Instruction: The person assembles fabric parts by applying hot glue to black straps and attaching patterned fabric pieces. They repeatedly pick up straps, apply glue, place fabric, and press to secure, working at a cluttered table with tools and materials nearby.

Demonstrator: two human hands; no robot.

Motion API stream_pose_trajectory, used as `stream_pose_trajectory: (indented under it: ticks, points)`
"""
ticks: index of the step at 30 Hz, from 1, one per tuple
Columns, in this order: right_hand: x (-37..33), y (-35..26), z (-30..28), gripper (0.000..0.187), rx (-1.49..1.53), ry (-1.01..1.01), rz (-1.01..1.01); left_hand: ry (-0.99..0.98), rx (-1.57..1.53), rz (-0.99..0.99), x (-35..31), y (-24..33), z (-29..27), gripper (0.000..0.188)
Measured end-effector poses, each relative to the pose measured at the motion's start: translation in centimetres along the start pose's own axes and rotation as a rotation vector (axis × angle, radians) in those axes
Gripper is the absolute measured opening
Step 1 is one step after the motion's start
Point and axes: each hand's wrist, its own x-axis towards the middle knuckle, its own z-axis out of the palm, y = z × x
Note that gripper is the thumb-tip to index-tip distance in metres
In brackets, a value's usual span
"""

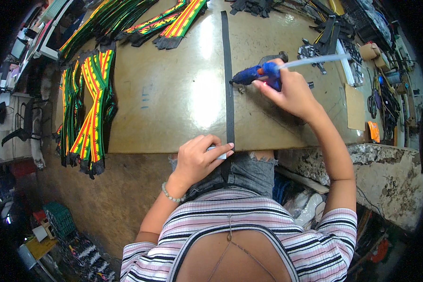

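Note:
A long narrow black fabric strap [226,56] lies straight across the tabletop, from the far side to the near edge. At that near edge my left hand [199,157] is closed, with a small white piece [219,153] between its fingers and a fingertip pressed on the strap. The strap's tail hangs over the edge toward my lap. My right hand [293,91] grips a blue glue gun [263,74], its trigger side partly covered by my fingers. The gun's dark nozzle points left and meets or nearly meets the strap. A clear glue stick [315,60] sticks out of its back.
Bundles of red, yellow and green patterned straps [91,108] lie at the left, some overhanging the table [160,113]. More patterned straps [181,23] are at the back. Black buckles [312,54], dark strap pieces [331,30] and brown cardboard [355,107] sit at the right.

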Motion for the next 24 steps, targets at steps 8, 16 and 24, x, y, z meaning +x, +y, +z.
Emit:
stream_pose_trajectory:
  ticks: [8, 16, 24]
  points:
    - [-6.9, 6.1, -4.2, 0.029, -0.197, 0.757, 0.247, 0.007, -0.09, 0.001, 0.9, 0.5, -0.8, 0.037]
    - [-20.9, 22.7, -9.5, 0.076, -0.414, 0.548, 1.23, 0.048, -0.129, -0.065, 9.2, -4.0, -5.8, 0.036]
    - [-8.0, -1.2, 0.4, 0.043, -0.149, 0.333, 0.274, 0.191, 0.53, -0.392, 24.1, -16.3, -2.5, 0.044]
